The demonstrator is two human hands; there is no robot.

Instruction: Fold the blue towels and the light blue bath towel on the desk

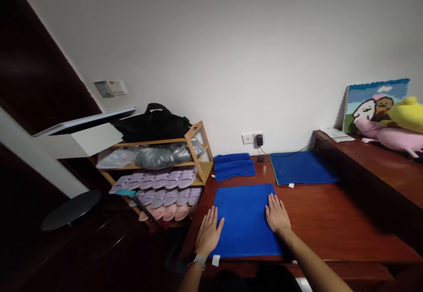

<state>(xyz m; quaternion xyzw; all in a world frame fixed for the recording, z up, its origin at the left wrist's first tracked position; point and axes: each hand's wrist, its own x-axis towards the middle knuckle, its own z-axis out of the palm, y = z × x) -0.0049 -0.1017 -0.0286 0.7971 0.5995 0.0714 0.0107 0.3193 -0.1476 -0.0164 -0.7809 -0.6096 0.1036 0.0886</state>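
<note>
A blue cloth (245, 221) lies spread flat on the brown wooden table, with a small white tag at its near left corner. My left hand (209, 231) rests on its left edge, fingers stretched out and thumb apart. On the right edge lies my right hand (276, 212), palm down with the fingers extended. Behind, toward the wall, sits a folded blue cloth (234, 167) in narrow layers. Another blue cloth (304, 167) with a greenish edge lies flat at the back right.
A wooden shoe rack (203, 173) with several pairs of slippers and a black bag (155, 122) on top stands left of the table (330, 226). A black plug (259, 140) with a cable sits in the wall socket. A raised ledge with a pink plush toy (390, 137) borders the right.
</note>
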